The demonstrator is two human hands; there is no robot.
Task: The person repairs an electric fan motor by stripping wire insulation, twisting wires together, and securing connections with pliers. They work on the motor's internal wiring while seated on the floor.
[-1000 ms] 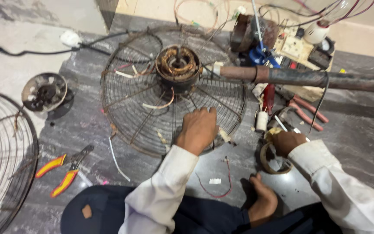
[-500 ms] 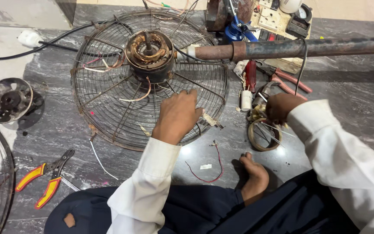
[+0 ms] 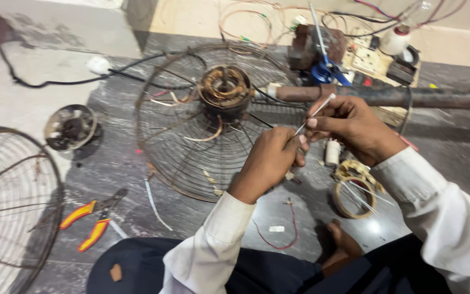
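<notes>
Left hand: the left hand (image 3: 270,160) is raised over the near rim of the fan guard, fingers pinched on the lower end of a thin white sleeve (image 3: 314,114)
Right hand: the right hand (image 3: 352,128) sits just beside the left, a little farther out; its thumb and fingertips grip the same sleeve higher up, so the piece runs slanted between both hands
Thin white sleeve: narrow, pale, tilted up toward the rusty pipe; whether it is tubing or a tie I cannot tell
Fan guard: a round wire fan guard (image 3: 191,163) lies flat on the dark stone floor, beyond and to the left of the left hand; the motor stator (image 3: 225,90) with copper windings sits at its centre
Rusty pipe: the rusty pipe (image 3: 387,97) lies beyond the right hand, running off to the right
Tape roll: a tan tape roll (image 3: 354,197) lies on the floor below the right wrist
Pliers: orange-handled pliers (image 3: 91,220) lie well to the left of the left sleeve; a second wire guard (image 3: 12,207) lies farther left still
</notes>
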